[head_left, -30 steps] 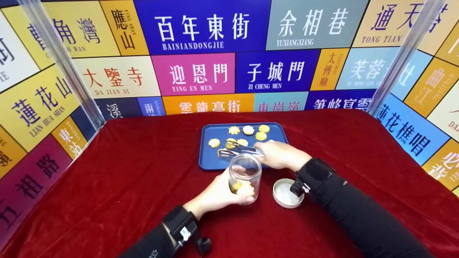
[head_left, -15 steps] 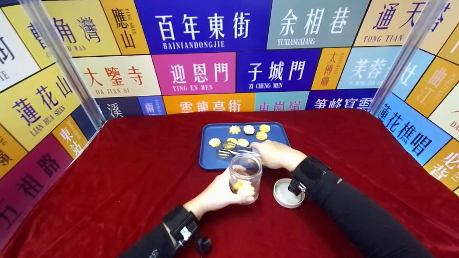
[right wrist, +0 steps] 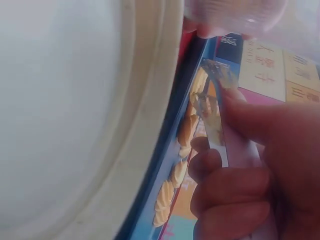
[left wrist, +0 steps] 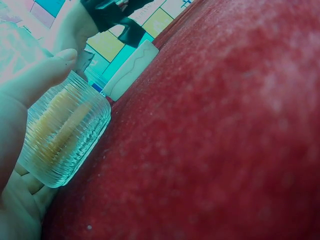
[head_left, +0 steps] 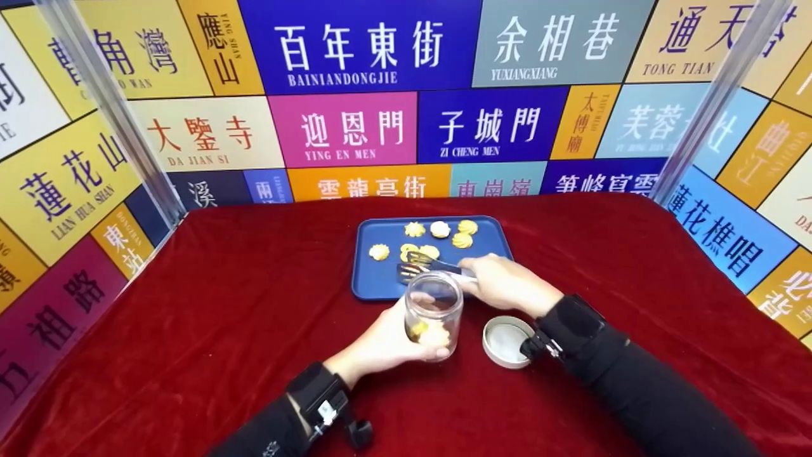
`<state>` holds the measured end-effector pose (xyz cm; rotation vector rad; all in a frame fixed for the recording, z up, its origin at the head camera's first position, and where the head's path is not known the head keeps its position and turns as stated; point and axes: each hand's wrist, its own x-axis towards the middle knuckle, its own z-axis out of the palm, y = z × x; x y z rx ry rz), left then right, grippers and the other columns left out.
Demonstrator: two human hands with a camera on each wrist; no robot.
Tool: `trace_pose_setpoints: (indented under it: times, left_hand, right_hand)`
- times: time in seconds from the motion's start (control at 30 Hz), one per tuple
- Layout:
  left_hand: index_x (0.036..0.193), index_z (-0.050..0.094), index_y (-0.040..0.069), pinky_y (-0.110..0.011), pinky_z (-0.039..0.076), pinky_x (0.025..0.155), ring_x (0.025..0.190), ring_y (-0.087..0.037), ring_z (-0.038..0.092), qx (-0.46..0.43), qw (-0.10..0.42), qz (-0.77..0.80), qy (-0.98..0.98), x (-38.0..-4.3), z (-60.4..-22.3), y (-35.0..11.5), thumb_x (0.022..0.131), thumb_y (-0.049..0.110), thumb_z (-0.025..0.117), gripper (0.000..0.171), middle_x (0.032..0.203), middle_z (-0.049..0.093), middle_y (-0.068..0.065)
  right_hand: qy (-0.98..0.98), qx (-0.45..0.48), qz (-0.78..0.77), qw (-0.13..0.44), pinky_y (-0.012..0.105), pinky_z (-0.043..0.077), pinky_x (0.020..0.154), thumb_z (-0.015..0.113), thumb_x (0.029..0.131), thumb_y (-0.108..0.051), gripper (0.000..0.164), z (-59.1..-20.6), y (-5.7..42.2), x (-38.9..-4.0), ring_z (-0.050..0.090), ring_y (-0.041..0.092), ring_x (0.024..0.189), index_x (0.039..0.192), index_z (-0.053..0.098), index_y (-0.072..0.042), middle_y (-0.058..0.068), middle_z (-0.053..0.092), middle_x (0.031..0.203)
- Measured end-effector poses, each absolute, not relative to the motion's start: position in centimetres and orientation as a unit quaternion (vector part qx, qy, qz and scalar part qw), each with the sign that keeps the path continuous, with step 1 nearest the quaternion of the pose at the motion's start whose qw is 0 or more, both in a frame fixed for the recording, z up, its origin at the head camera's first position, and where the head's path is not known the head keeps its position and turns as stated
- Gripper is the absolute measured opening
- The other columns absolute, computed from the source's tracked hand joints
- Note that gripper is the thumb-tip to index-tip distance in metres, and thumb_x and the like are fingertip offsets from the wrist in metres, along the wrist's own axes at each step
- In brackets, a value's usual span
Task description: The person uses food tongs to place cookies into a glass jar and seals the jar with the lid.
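My left hand grips a clear glass jar from its left side, thumb across the front. The jar is upright and uncapped, with a few yellow cookies at the bottom. In my right hand is a pair of metal tongs, fingers curled round the handle. The slotted tong ends reach over the blue tray, by the cookies in its middle. Whether a cookie lies between the tong ends, I cannot tell. The jar hides part of the tongs and the tray's front edge.
A pale round lid lies on the red cloth right of the jar, below my right wrist. More piped cookies are spread over the tray's back and left. Behind the table stands a wall of coloured sign panels.
My right hand and the tongs have shifted a little to the right above the tray. The left hand, jar and lid stay where they were.
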<state>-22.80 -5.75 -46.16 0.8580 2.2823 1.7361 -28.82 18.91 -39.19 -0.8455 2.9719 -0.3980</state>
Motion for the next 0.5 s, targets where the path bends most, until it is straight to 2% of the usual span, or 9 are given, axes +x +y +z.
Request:
trace_pose_setpoints:
  times: [0.1, 0.2, 0.5]
  left_hand:
    - [0.145, 0.052, 0.007, -0.031, 0.051, 0.106, 0.116, -0.012, 0.067, 0.283, 0.074, 0.580, 0.761, -22.8, -46.3, -5.8, 0.077, 0.025, 0.097, 0.084, 0.128, 0.071, 0.004]
    - [0.145, 0.052, 0.005, -0.031, 0.052, 0.106, 0.115, -0.013, 0.069, 0.282, 0.077, 0.582, 0.759, -22.8, -46.4, -5.9, 0.078, 0.025, 0.097, 0.084, 0.127, 0.072, 0.004]
    - [0.142, 0.054, 0.007, -0.030, 0.053, 0.101, 0.111, -0.012, 0.069, 0.285, 0.075, 0.573, 0.765, -22.9, -46.2, -5.8, 0.078, 0.028, 0.097, 0.081, 0.122, 0.073, 0.007]
  right_hand:
    - [0.953, -0.267, -0.145, 0.010, 0.046, 0.056, 0.088, 0.065, 0.107, -0.041, 0.038, -39.4, 19.6, -28.5, 0.068, 0.027, 0.093, 0.121, 0.073, -0.007, 0.004, 0.070, 0.091]
    - [0.951, -0.260, -0.167, 0.010, 0.047, 0.055, 0.090, 0.067, 0.106, -0.041, 0.038, -39.4, 20.4, -28.2, 0.068, 0.029, 0.097, 0.122, 0.072, -0.007, 0.006, 0.071, 0.097]
    - [0.943, -0.266, -0.200, 0.012, 0.038, 0.047, 0.075, 0.067, 0.106, -0.038, 0.033, -37.8, 23.0, -27.6, 0.060, 0.020, 0.080, 0.119, 0.073, -0.008, -0.001, 0.064, 0.085]
